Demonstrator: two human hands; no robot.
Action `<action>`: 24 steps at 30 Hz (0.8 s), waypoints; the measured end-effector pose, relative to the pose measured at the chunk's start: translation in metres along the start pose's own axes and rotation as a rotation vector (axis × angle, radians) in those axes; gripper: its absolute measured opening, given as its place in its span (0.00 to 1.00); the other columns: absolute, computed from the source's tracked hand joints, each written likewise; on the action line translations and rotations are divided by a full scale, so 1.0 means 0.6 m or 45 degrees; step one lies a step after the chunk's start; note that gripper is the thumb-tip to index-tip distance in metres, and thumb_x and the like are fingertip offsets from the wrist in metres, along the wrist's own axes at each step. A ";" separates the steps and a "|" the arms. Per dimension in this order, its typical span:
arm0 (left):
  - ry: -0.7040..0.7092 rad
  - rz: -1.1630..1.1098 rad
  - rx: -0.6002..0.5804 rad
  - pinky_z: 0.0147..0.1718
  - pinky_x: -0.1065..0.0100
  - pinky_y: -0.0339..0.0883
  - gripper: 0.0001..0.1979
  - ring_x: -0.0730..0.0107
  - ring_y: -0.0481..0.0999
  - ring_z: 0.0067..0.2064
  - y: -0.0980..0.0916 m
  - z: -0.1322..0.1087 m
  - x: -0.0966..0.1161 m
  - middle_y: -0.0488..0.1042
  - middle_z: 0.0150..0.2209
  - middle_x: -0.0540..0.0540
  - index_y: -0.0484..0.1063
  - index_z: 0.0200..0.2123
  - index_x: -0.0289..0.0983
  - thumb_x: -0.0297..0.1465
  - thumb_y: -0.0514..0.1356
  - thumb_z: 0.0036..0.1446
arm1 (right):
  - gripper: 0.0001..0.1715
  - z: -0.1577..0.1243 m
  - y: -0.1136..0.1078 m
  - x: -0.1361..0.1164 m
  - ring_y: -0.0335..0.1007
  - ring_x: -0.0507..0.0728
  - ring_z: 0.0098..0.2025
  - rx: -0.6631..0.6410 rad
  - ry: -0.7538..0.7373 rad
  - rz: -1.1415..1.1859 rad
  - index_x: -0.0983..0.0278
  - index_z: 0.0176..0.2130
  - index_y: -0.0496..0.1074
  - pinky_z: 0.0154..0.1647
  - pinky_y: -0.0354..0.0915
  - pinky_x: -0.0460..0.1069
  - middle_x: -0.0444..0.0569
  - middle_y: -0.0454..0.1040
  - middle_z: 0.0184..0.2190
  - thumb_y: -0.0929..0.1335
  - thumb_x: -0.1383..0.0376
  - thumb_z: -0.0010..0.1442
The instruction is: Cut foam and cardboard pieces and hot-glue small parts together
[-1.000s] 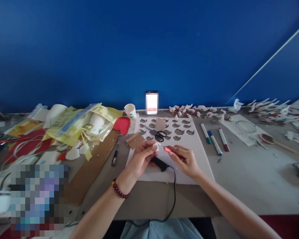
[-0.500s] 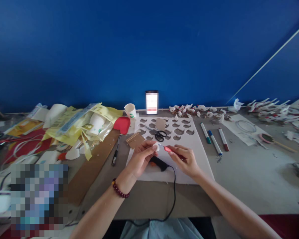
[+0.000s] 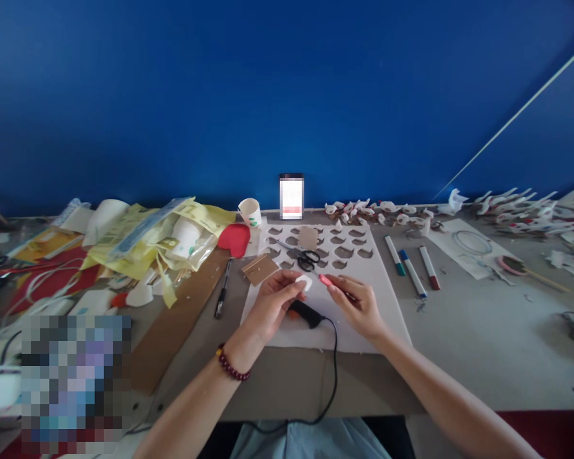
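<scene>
A smooth, deep-blue wall (image 3: 196, 95), brighter at its middle and darker near its foot, bears a thin, straight, pale line (image 3: 515, 116) slanting up to the right, and below it spreads a broad, flat-topped grey table (image 3: 488, 344), with a dark red surface (image 3: 550, 435) showing past its near right edge.

Small white rounded piece (image 3: 305, 282) sits pinched in the left hand (image 3: 273, 302); pink-handled tool (image 3: 324, 280), just beside it, lies in the right hand (image 3: 356, 305).

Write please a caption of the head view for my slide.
Left hand holds a small white piece, right hand a pink tool, above a white sheet with cut-out holes.
</scene>
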State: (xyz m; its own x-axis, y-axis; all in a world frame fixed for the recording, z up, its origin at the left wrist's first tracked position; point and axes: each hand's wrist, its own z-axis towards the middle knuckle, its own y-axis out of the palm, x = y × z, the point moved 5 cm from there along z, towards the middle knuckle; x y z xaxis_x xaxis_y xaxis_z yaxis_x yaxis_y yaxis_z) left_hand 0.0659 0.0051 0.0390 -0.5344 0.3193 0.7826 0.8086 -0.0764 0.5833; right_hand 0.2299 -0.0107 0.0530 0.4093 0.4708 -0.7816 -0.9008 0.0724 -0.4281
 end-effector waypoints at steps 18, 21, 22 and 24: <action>0.078 0.325 0.031 0.24 0.75 0.65 0.13 0.78 0.71 0.24 0.003 -0.005 0.000 0.76 0.29 0.50 0.76 0.32 0.35 0.31 0.71 0.40 | 0.19 0.000 0.015 0.027 0.59 0.50 0.23 -0.046 0.433 0.344 0.63 0.43 0.76 0.25 0.59 0.45 0.42 0.67 0.22 0.70 0.55 0.54; 0.131 0.408 0.019 0.27 0.74 0.67 0.12 0.76 0.72 0.28 0.006 -0.007 0.001 0.76 0.31 0.49 0.76 0.32 0.35 0.30 0.70 0.41 | 0.17 -0.003 0.020 0.028 0.59 0.51 0.24 -0.055 0.458 0.316 0.62 0.41 0.76 0.26 0.59 0.46 0.42 0.67 0.21 0.70 0.55 0.54; 0.151 0.431 0.018 0.27 0.74 0.67 0.12 0.76 0.72 0.29 0.006 -0.007 0.002 0.75 0.31 0.49 0.75 0.32 0.35 0.30 0.70 0.41 | 0.17 -0.003 0.020 0.028 0.61 0.51 0.25 -0.046 0.460 0.312 0.62 0.39 0.76 0.27 0.60 0.46 0.43 0.69 0.22 0.70 0.55 0.54; 0.170 0.456 0.021 0.28 0.74 0.68 0.12 0.75 0.72 0.30 0.005 -0.006 0.001 0.75 0.30 0.49 0.75 0.32 0.35 0.31 0.70 0.41 | 0.15 -0.003 0.021 0.029 0.64 0.52 0.27 -0.020 0.455 0.312 0.63 0.37 0.76 0.29 0.62 0.46 0.45 0.72 0.26 0.70 0.56 0.54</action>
State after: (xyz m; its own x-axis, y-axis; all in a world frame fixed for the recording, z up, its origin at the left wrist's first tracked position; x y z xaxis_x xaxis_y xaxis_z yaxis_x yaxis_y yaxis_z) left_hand 0.0670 0.0019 0.0418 -0.2438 0.1491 0.9583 0.9532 -0.1451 0.2651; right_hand 0.2261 -0.0035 0.0334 0.2102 0.1383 -0.9678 -0.9765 -0.0184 -0.2148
